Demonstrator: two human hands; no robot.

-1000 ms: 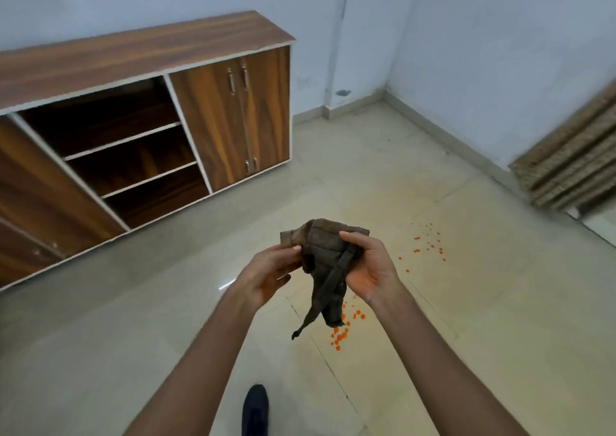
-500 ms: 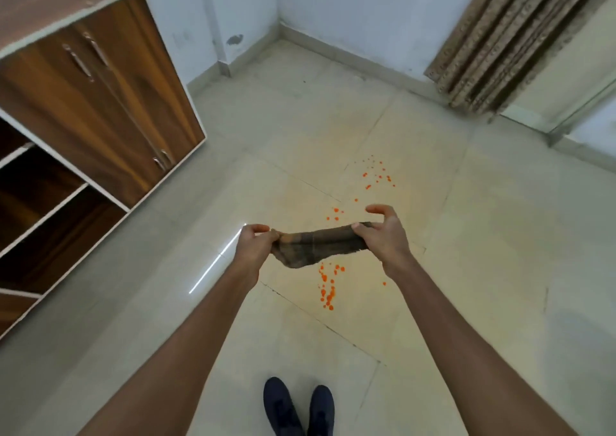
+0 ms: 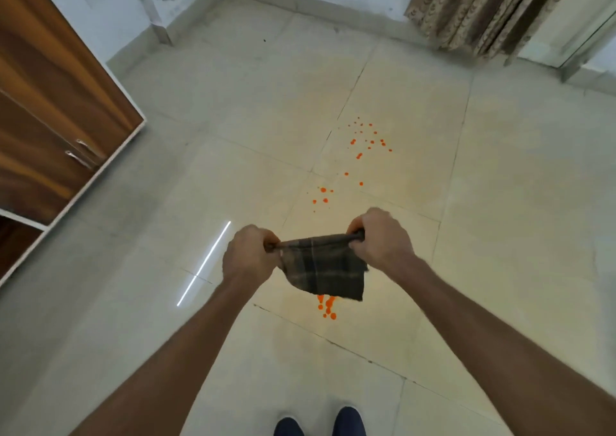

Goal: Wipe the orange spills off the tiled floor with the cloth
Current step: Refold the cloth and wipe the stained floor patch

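While person stands over mess, dark blue shoes (image 3: pixel 348 422) at bottom edge, left hand (image 3: pixel 248 252) and right hand (image 3: pixel 380 239) each pinch top corner of dark brown checked cloth (image 3: pixel 325 269), fingers curled tight. Cloth stretched flat in air, likely to ready wiping face. It hangs over nearest bright orange spills (image 3: pixel 329 308) on glossy beige tiled floor (image 3: pixel 200 352); more drops trail farther. Wood-grain cabinet (image 3: pixel 50 119) left, patterned beige curtain (image 3: pixel 483 9) far right; neither blocks reach.

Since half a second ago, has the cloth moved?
Yes: the cloth has unfurled downward, its lower edge now overlapping the top of the nearest orange spills in view.
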